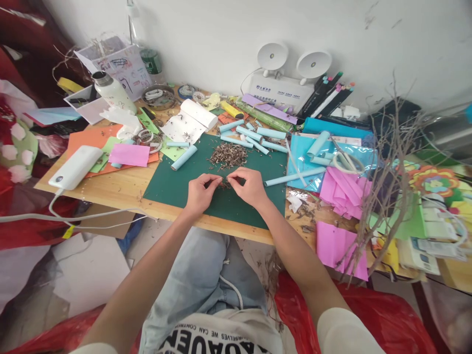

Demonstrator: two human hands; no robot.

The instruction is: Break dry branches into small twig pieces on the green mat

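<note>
Both my hands rest on a dark green cutting mat [173,184] at the table's front edge. My left hand [201,192] and my right hand [249,186] are closed in pinches, fingertips nearly meeting on a short brown twig piece [223,184] held between them. Just beyond lies a heap of small brown twig bits [228,155]. Several rolled light-blue paper tubes [254,135] lie at the mat's far edge, and one [183,158] to the left.
A white power bank [75,167] with its cable sits at the left edge. Pink paper sheets [341,189], scissors [344,160] on blue paper and a bundle of bare branches [387,182] are on the right. A white bottle [112,91], a paper roll [199,113] and pens [324,96] stand behind.
</note>
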